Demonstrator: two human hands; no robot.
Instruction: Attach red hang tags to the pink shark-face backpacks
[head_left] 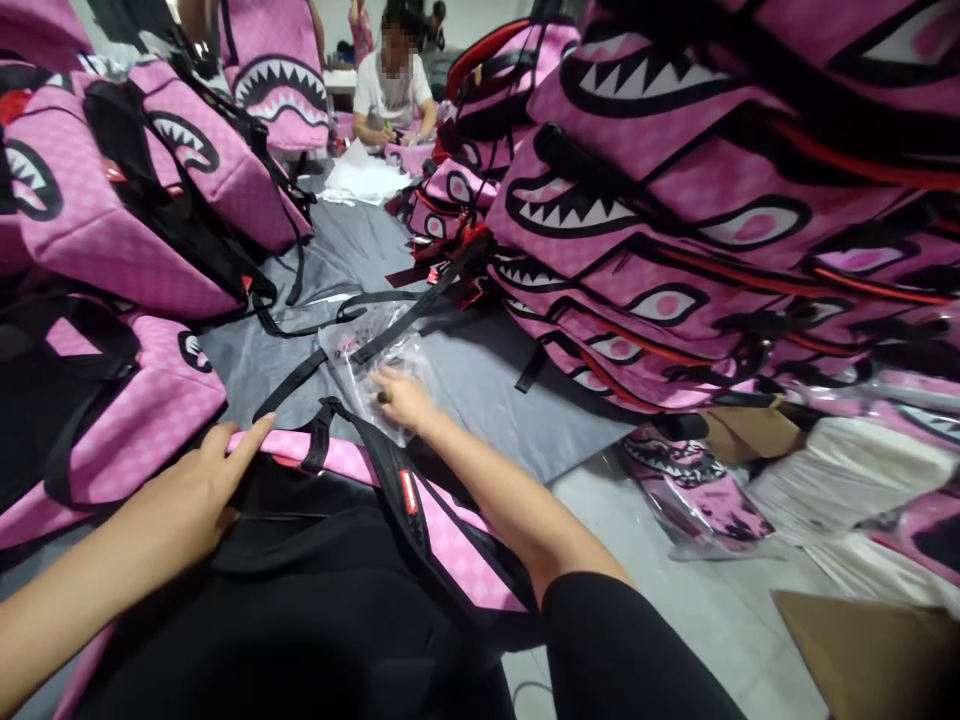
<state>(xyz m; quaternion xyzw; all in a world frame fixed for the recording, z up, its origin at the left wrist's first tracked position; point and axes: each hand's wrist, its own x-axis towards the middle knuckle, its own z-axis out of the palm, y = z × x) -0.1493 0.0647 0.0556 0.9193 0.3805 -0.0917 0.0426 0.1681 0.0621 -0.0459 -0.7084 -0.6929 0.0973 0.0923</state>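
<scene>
A pink-and-black backpack (pixel 352 462) lies close in front of me with its black back side up and a red label on its strap. My left hand (pixel 214 480) is closed on the pink top edge of this backpack, thumb and fingers on either side. Beyond the backpack, my right hand (pixel 405 400) reaches over a clear plastic bag (pixel 349 375) on the grey-covered table. Its fingers are curled, with a small dark spot at them; what they hold is too blurred to name. Black straps lie across and beside the plastic bag.
Tall stacks of pink backpacks (pixel 675 220) with shark mouths and eyes rise on the right. More backpacks (pixel 127 230) stand at the left. White sheets (pixel 364 175) lie farther back on the table (pixel 495 400). A co-worker (pixel 394 95) sits beyond. Cardboard (pixel 862 650) and wrapped items lie lower right.
</scene>
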